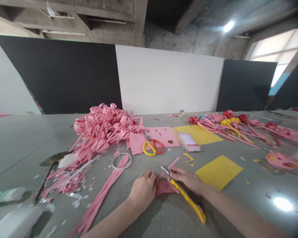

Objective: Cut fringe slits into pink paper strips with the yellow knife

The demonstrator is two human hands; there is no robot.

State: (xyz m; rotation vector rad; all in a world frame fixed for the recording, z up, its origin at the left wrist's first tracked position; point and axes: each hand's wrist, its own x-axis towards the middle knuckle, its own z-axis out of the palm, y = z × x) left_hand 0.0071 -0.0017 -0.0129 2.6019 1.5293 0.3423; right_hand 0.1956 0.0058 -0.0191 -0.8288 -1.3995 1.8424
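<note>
My right hand (185, 178) is wrapped round a pair of pliers (188, 200) with yellow and dark handles, its metal jaws pointing up and left. Beside it, my left hand (144, 187) is closed, its fingers pinching a pink paper strip (165, 187) that bends below and between the two hands. A narrow pink end (174, 162) sticks out beyond the plier jaws. Farther off, scissors (152, 145) with one yellow and one red handle lie on a pink sheet (166, 135). Left of my left hand, a roll of tape (121, 161) rests on several long pink strips (103, 193).
A heap of pink paper loops (106, 124) stands at the back left, with scraps (73, 186) before it. Yellow sheets (219, 172) and a phone (189, 142) lie to the right. Paper flowers (228, 120) are at the back right, a glue tube (7, 195) at left.
</note>
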